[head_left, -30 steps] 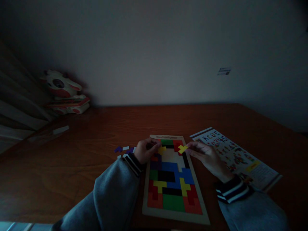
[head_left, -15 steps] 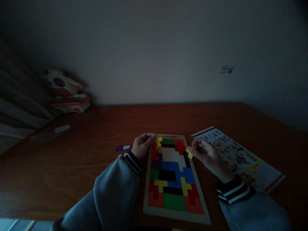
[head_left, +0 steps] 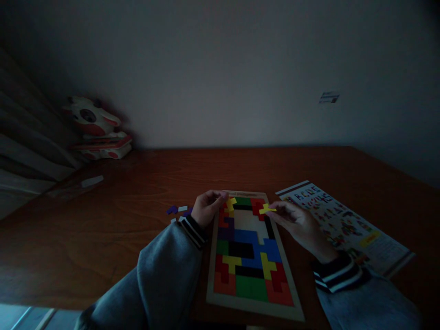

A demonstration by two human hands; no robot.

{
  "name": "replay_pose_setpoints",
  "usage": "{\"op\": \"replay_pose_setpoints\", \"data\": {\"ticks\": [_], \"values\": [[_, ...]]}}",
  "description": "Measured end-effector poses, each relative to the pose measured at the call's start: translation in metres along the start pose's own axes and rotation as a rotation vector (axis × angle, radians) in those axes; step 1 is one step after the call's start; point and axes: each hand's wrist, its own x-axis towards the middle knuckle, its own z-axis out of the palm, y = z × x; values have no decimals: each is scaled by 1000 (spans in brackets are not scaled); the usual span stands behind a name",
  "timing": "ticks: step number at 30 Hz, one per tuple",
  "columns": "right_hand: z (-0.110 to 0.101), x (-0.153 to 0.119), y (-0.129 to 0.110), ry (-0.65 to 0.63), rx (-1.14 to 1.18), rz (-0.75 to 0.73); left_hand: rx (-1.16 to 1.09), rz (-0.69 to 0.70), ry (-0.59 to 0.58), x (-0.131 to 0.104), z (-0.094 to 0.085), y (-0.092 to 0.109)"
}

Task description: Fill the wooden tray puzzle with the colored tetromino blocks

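Observation:
A wooden puzzle board lies on the table, filled in large part with red, green, blue, black, orange, purple and yellow block pieces. Bare pale wood shows in its upper middle. My left hand, at the board's upper left edge, pinches a yellow puzzle piece between thumb and fingers. Over the upper right of the board, my right hand grips another yellow puzzle piece, held up and turned roughly level. Both pieces have a stepped, T-like outline.
Several loose purple and white pieces lie left of the board, partly behind my left wrist. A printed pattern sheet rests to the right. A cow-shaped toy stands at the back left, near a curtain and a pale strip.
The yellow piece in my right hand has turned from hanging down to nearly level and sits slightly higher. My left hand still holds its piece. The whole view has shifted slightly.

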Motion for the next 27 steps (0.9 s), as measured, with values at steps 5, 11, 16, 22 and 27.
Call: {"op": "replay_pose_setpoints", "data": {"ticks": [5, 11, 16, 22, 27], "values": [[-1, 2, 0, 74, -24, -126, -3, -10, -17, 0, 0, 2], [-2, 0, -2, -19, 15, 17, -16, -9, -9, 1, 0, -2], [3, -3, 1, -47, -86, -27, 15, 0, -22, 1, 0, -3], [10, -5, -6, -169, -189, -64, 27, -3, -27, 1, 1, -3], [12, -4, -17, -231, -273, -141, 39, 4, -49, 0, 0, -5]]}}
